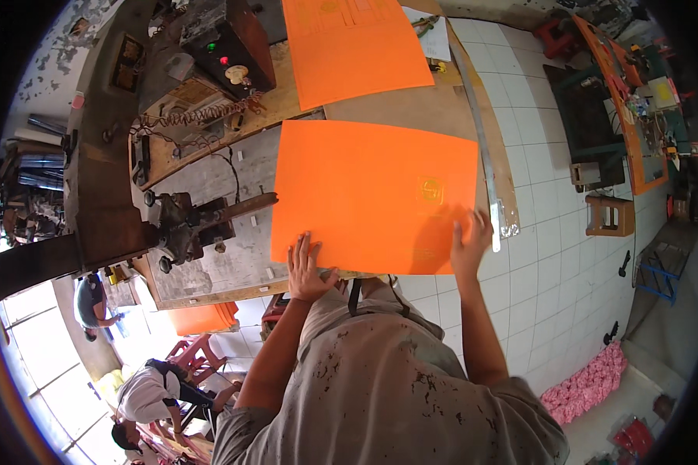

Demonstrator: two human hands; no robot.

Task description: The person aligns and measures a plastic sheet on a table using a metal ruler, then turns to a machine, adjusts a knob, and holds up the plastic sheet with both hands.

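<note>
A large orange sheet (349, 194) lies on the worktable in front of me, with a small gold emblem (430, 190) printed on its right part. My left hand (306, 271) rests on the sheet's near left corner, fingers stretched over the orange surface and thumb out toward the near edge. At the sheet's right edge is my right hand (471, 244), its fingers up and apart from the thumb; whether it touches the edge I cannot tell. Beyond the sheet lies another orange sheet (357, 62), with faint line printing near its far end.
Left of the sheet, a metal clamp-like machine head (182, 229) reaches toward its edge. A dark control box (229, 46) with lit lamps stands far left. A long metal ruler (485, 155) lies along the table's right side. Two other people (147, 391) are at the lower left.
</note>
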